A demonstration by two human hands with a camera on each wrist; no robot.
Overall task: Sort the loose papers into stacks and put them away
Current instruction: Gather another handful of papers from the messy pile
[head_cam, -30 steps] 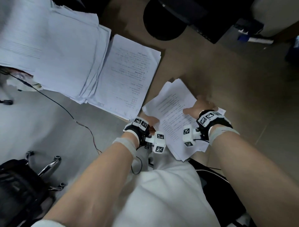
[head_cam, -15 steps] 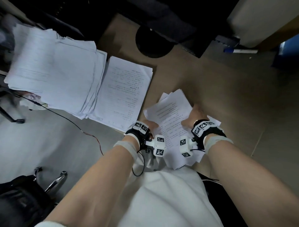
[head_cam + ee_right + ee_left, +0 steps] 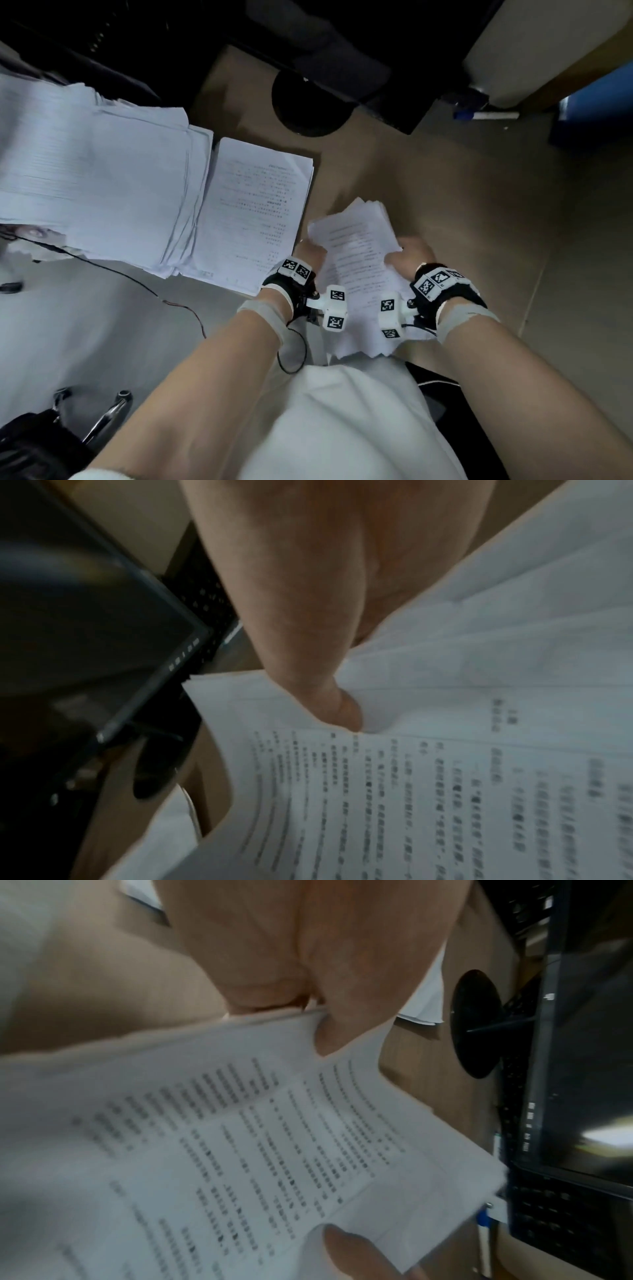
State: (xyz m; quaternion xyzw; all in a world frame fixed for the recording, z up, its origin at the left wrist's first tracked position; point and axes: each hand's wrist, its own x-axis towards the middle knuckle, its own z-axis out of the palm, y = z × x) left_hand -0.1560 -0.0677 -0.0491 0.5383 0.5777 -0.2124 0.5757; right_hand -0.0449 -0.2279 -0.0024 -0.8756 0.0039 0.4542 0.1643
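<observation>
As both hands pinch: papers lengthwise, away.

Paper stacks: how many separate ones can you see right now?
3: the big pile at the desk's left, a printed stack beside it, and the bundle held by both hands. More may lie out of view.

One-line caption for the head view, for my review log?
Both hands, left hand and right hand, grip a sheaf of printed white papers above the brown desk, beside two white paper stacks.
</observation>
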